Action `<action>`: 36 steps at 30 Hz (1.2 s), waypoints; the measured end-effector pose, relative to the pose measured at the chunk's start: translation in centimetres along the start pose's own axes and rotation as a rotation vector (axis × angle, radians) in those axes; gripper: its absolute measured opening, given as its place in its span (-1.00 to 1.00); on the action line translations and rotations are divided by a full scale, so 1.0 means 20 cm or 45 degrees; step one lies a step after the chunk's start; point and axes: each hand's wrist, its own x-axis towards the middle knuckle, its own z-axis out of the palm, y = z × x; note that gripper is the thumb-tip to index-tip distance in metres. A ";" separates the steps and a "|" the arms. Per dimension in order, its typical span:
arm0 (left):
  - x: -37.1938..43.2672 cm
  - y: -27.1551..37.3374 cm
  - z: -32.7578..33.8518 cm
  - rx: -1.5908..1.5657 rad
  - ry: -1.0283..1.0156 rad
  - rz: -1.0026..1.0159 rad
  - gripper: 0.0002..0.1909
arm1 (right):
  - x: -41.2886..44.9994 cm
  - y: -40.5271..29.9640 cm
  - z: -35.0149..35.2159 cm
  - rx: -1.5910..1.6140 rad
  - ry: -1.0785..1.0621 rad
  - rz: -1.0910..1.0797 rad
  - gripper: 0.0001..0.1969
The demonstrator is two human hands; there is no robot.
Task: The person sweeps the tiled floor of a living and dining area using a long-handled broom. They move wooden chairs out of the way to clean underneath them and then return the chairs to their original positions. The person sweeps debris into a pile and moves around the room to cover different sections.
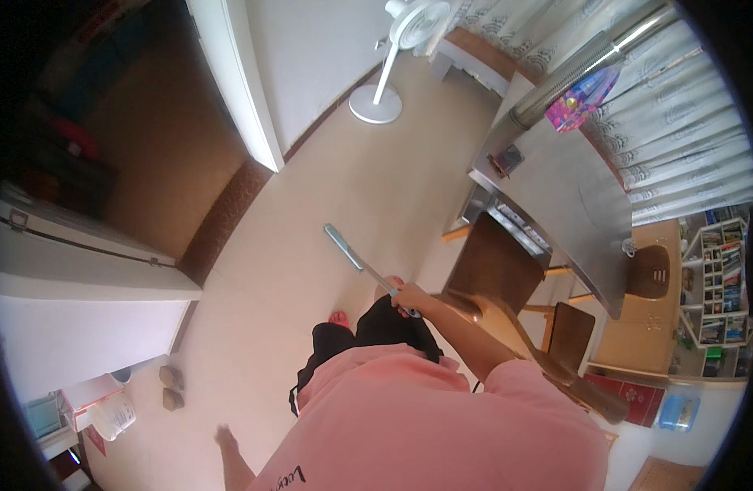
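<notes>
My right hand (410, 297) grips the grey handle of a long-handled tool, held out in front of my legs above the floor. Its narrow, pale blue-grey head (344, 247) points away to the upper left, on a thin metal shaft; it may be a squeegee or a brush. A brown wooden chair (496, 261) stands just right of that hand, beside the grey table. My left hand (226, 436) hangs low at the lower left, blurred, over the tiled floor; whether its fingers are closed is unclear.
A white pedestal fan (376, 104) stands by the wall ahead. The grey table (560, 178) carries a small dark item (505, 161). A dark doorway with a brown threshold (226, 212) lies left. Shoes (172, 388) and a white bucket (114, 417) sit lower left; bookshelves (720, 276) far right.
</notes>
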 end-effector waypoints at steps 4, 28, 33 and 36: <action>-0.35 -0.26 0.42 0.321 -0.173 0.055 -0.71 | 0.22 0.27 -0.36 -0.457 0.085 -0.270 -0.82; -1.87 0.09 1.63 0.986 -0.131 0.832 -0.76 | 0.89 0.89 -1.30 -0.597 0.256 0.355 -0.32; -1.48 -0.68 1.28 1.601 -0.147 0.998 -0.81 | 0.38 0.86 -0.79 -0.449 0.161 0.201 -0.21; -1.47 -0.75 1.29 1.545 -0.176 0.928 -0.80 | 0.35 0.92 -0.95 -0.460 0.001 0.124 -0.40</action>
